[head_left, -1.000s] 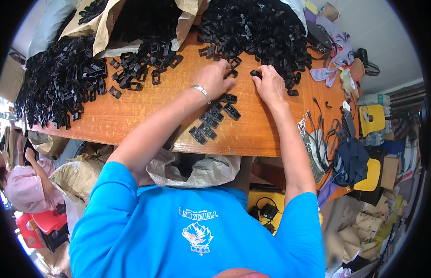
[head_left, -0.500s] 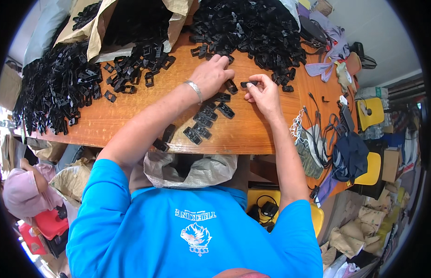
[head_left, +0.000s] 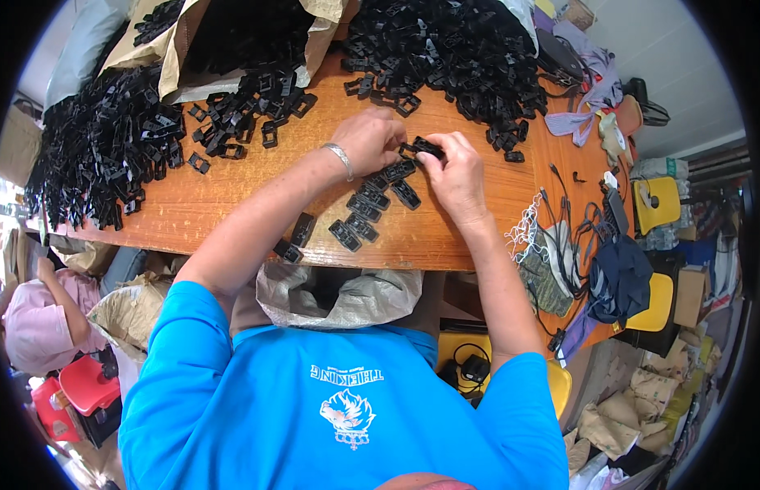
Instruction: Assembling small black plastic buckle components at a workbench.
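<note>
My right hand point(head_left: 460, 178) pinches a small black plastic clip part point(head_left: 429, 147) between thumb and fingers, above the wooden table. Close beside it on the left, my left hand point(head_left: 368, 140) has its fingers bent together at the near end of that part. Whether the left fingertips grip a second piece is hidden. Just below the hands, several black clips point(head_left: 365, 207) lie in a loose slanting row, with one clip point(head_left: 406, 194) to their right. Two more pieces point(head_left: 302, 229) rest by the table's front edge, under my left forearm.
Black parts form a large heap point(head_left: 445, 57) at the back and a pile of thin pieces point(head_left: 111, 147) at left. Square frames spill from a paper sack point(head_left: 177, 61). An open woven bag point(head_left: 347, 306) sits at my lap. Cables point(head_left: 564, 220) and cloth lie right. Someone in pink point(head_left: 49, 322) sits lower left.
My left hand has come back from the far heap toward my right hand. The right hand has shifted slightly left with its black part, and the two now meet.
</note>
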The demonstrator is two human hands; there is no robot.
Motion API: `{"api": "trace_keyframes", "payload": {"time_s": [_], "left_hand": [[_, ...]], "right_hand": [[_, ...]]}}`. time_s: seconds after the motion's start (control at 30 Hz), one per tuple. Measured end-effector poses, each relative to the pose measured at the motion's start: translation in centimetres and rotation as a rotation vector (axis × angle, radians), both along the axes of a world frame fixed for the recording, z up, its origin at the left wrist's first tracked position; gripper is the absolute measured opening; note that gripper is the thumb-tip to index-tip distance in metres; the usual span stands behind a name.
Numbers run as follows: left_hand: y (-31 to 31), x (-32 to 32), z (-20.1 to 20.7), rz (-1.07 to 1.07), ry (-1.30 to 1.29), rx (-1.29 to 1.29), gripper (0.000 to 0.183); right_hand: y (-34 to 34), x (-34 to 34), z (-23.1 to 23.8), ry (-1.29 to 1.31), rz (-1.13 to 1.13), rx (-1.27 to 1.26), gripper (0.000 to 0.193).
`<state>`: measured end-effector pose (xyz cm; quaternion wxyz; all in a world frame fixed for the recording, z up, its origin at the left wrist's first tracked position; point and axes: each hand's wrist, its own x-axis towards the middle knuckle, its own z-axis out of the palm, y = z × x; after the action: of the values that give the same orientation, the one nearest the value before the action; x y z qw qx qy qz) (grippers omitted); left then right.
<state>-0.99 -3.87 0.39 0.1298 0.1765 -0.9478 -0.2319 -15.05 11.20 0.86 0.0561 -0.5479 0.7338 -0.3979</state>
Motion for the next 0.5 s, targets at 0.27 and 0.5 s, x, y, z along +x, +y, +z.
{"api": "trace_keyframes", "payload": {"time_s": [0.27,0.5], "left_hand": [[-0.2,0.1,-0.4,-0.015,0.033,0.013,0.020],[-0.1,-0.7,0.5,0.087,-0.115,0.247,0.027]], "right_hand": [[-0.5,0.4,-2.1,0.161,0.041,-0.086,0.026],[0.0,0.1,-2.8,0.250,0.094,-0.101,0.025]]}}
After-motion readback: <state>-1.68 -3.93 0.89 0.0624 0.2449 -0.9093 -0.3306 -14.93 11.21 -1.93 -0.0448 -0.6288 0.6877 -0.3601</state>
